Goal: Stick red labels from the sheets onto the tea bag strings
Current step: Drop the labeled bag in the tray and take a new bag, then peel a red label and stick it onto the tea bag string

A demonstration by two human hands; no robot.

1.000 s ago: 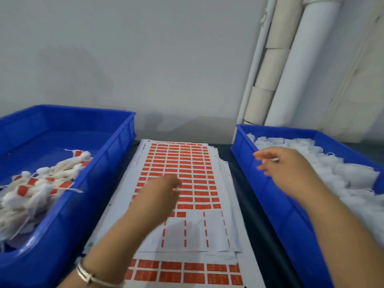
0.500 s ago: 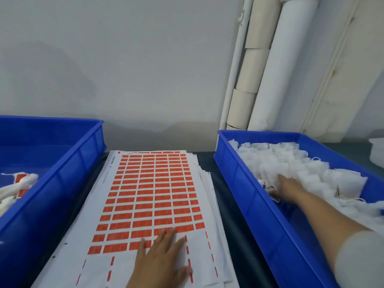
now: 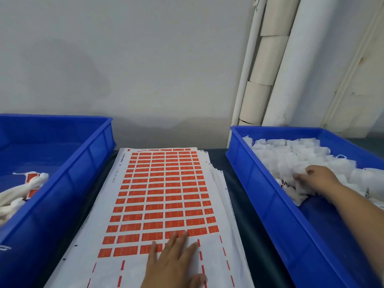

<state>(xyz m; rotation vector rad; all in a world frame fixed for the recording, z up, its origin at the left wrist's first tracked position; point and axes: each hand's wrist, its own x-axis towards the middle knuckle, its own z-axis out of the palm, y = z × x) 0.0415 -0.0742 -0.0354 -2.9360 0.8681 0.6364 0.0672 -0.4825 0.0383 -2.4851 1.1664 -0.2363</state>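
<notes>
A stack of white sheets with rows of red labels [image 3: 162, 196] lies in the middle of the dark table. My left hand [image 3: 174, 265] lies flat on the near part of the top sheet, fingers straight, tips at the lowest label rows. At the right stands a blue bin [image 3: 270, 206] with a heap of white tea bags [image 3: 295, 156]. My right hand [image 3: 315, 177] is inside that bin, its fingers dug into the bags; what they hold is hidden. At the left, a second blue bin [image 3: 79, 169] holds tea bags with red labels [image 3: 31, 183].
White pipes [image 3: 276, 65] run up the grey wall behind the right bin. A strip of dark table [image 3: 241, 204] shows between the sheets and the right bin. The sheet stack's right edges are fanned out.
My right hand has gone from above the bin's left rim down into the tea bag heap. My left hand now lies flat on the near end of the sheet. The view shifted right.
</notes>
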